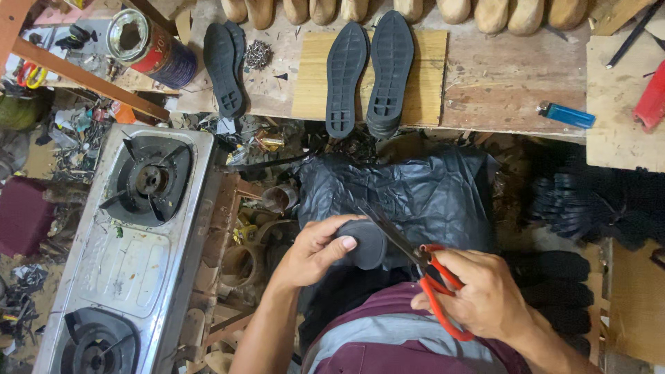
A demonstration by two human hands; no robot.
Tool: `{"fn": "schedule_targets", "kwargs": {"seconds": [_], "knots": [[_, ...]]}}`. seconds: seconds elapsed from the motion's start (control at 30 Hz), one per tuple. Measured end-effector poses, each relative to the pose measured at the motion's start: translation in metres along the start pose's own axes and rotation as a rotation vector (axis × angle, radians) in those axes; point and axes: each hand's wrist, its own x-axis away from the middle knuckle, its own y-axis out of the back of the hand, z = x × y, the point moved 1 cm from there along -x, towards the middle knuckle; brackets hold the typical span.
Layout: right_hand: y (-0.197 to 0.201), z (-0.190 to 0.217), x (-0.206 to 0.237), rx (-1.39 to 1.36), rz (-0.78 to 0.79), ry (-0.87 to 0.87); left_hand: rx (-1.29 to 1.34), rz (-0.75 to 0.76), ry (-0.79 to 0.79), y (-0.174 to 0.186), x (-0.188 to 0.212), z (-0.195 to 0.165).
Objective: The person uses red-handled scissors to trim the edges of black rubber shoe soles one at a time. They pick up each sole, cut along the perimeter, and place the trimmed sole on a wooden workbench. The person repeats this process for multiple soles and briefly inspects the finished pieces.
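Cluttered workbench (512, 90), black soles (367, 73), gas stove (131, 249), lighter (566, 114)

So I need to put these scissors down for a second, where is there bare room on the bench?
Bare wood on the bench lies between the paired black soles and the blue lighter. The light board right of the lighter is also free. It is crowded at the left by the tin can, nails and a single sole.

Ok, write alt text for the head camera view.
Seen from above, a person's left hand holds a dark rubber sole piece while the right hand works red-handled scissors at its edge. Black shoe soles lie on the wooden bench ahead, and a two-burner gas stove sits to the left.
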Motion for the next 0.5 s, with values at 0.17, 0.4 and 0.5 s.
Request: {"fn": "schedule_targets", "kwargs": {"seconds": [0.17, 0.4, 0.5], "knots": [[0.012, -0.007, 0.004, 0.112, 0.090, 0.046, -0.144, 0.072, -0.052, 0.018, -0.007, -0.021], [0.015, -0.022, 0.017, 0.155, 0.206, -0.084, -0.329, 0.149, 0.018, 0.027, -0.012, -0.037], [0.017, -0.021, 0.017, 0.126, 0.162, -0.017, -0.387, 0.193, 0.064, 0.031, -0.011, -0.039]]}}
